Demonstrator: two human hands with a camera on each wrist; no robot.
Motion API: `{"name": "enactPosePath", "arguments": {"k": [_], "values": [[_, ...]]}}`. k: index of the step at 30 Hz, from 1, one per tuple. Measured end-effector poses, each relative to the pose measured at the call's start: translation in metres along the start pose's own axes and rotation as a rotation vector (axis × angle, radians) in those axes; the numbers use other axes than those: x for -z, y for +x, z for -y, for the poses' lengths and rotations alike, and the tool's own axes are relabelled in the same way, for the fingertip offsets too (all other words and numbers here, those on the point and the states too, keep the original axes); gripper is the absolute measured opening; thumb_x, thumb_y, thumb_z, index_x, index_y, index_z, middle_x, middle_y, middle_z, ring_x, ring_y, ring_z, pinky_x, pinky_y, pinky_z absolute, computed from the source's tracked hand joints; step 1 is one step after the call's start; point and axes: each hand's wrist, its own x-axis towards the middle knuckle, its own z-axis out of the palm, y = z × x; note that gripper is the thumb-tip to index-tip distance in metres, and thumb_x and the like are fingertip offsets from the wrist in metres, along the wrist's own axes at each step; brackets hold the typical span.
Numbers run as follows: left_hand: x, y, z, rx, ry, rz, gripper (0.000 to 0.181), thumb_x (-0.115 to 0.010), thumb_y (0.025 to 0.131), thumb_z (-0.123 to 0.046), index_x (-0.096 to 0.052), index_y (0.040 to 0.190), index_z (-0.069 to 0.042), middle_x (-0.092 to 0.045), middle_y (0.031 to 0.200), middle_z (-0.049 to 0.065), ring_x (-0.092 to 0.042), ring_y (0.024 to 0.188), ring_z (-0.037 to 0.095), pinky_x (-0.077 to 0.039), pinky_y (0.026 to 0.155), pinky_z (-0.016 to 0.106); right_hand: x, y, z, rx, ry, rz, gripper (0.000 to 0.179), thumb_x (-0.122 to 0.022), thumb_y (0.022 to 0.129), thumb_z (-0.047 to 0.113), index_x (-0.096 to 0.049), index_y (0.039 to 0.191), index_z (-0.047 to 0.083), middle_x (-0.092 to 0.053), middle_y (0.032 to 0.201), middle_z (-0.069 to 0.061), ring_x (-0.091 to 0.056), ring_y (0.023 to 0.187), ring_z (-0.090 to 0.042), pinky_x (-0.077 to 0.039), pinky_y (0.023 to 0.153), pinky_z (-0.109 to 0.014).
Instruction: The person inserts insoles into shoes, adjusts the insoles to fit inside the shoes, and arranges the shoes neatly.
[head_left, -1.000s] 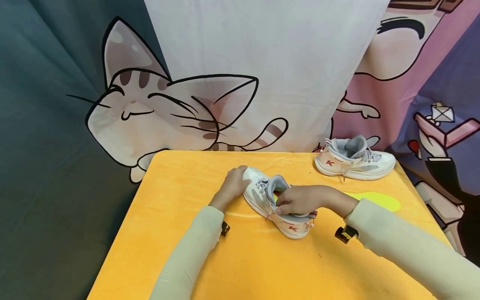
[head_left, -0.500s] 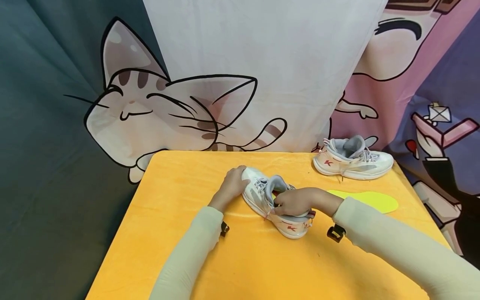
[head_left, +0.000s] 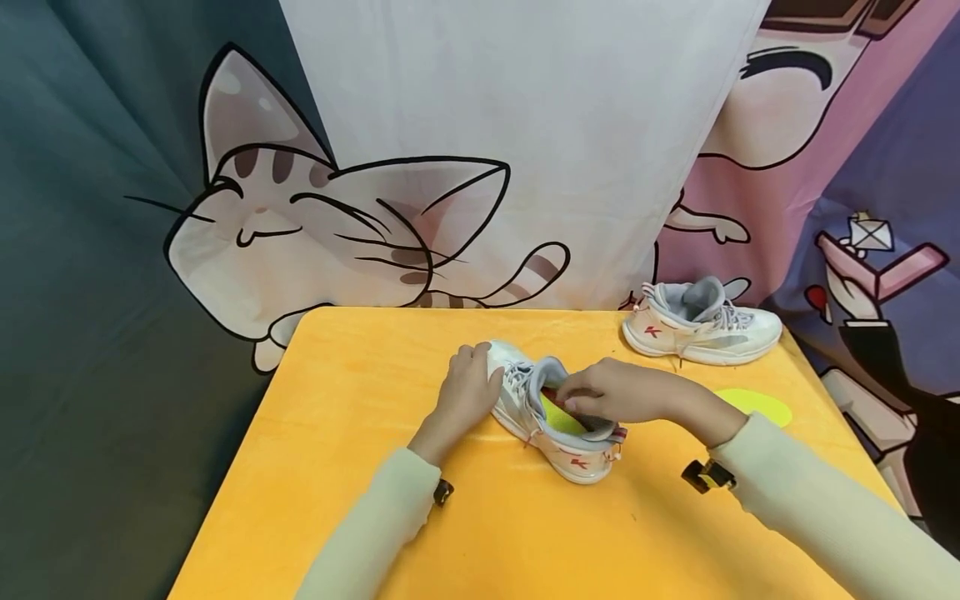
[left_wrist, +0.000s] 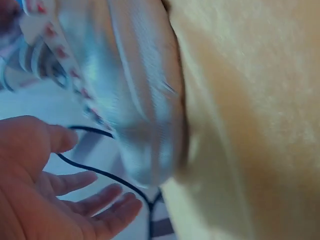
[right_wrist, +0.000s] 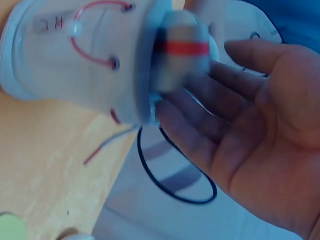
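Note:
A white sneaker with grey lining stands on the yellow-orange table, its toe toward the far left. Inside its opening shows a bright yellow-green insole. At the toe, my left hand lies beside the shoe; the left wrist view has its fingers loosely extended, apart from the toe. My right hand hovers over the shoe opening, fingertips by the inner edge. In the right wrist view, that hand's fingers are spread and relaxed near the heel, holding nothing visible.
A matching sneaker stands at the table's back right. Another yellow-green insole lies flat in front of it, partly hidden by the right arm. A curtain printed with cartoon figures hangs behind the table.
My right hand has come up and right out of the shoe, leaving the insole inside more visible. My left hand has eased slightly off the toe.

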Motion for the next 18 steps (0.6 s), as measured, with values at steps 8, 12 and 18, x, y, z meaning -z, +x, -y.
{"name": "enactPosePath", "arguments": {"k": [8,12,18], "values": [[0.012,-0.036,-0.029,-0.076,-0.176,0.109,0.045,-0.054,0.106,-0.043,-0.057,0.131,-0.005,-0.057,0.098,0.005,-0.056,0.077,0.016,-0.050,0.067,0.032,0.000,-0.008,-0.028,-0.185,-0.012,-0.249,0.022,-0.064,0.101,0.018,-0.068,0.116,0.003,-0.072,0.106,-0.008,-0.066,0.092,-0.018,-0.057,0.082,-0.038],[0.009,-0.049,-0.036,-0.063,-0.275,0.218,0.046,-0.054,0.103,-0.049,-0.055,0.122,-0.008,-0.059,0.086,0.001,-0.055,0.066,0.014,-0.047,0.060,0.029,-0.007,-0.004,-0.042,-0.280,0.083,-0.182,0.042,-0.059,0.104,0.027,-0.059,0.133,-0.004,-0.067,0.127,-0.022,-0.066,0.114,-0.034,-0.055,0.096,-0.051],[-0.005,-0.059,-0.040,-0.029,-0.307,0.277,0.045,-0.058,0.100,-0.052,-0.047,0.113,-0.010,-0.054,0.085,0.003,-0.051,0.064,0.014,-0.043,0.056,0.027,-0.021,0.001,-0.059,-0.287,0.378,-0.052,0.048,-0.050,0.107,0.025,-0.051,0.144,-0.007,-0.061,0.137,-0.026,-0.064,0.118,-0.031,-0.059,0.091,-0.047]]}}
